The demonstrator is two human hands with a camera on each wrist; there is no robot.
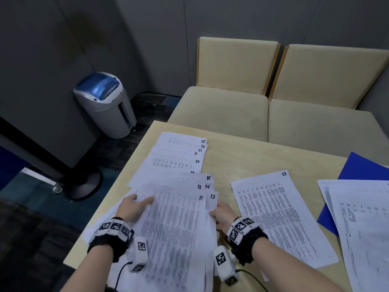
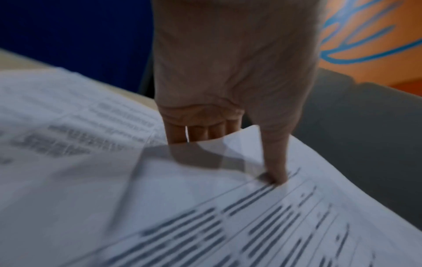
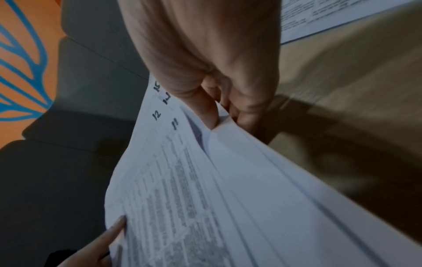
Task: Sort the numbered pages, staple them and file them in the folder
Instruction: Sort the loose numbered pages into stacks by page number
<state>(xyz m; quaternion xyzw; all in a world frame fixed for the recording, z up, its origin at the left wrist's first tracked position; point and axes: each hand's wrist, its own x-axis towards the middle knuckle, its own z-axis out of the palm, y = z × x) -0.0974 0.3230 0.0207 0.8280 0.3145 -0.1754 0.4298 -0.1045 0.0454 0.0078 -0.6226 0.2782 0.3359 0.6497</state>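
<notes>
Pages (image 1: 174, 230) fanned lengthwise away, left hand (image 1: 131, 207) pinching them, right hand (image 1: 223, 213) gripping their edge

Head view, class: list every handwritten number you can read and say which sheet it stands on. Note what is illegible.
"25", "24", "22", "21", "20": top right corners of the far fanned pages.
"15", "14", "12", "13", "11": corners of the sheaf held by the left hand and right hand.
"23": the lone page beside it.
Printed tables: too blurred to read.
</notes>
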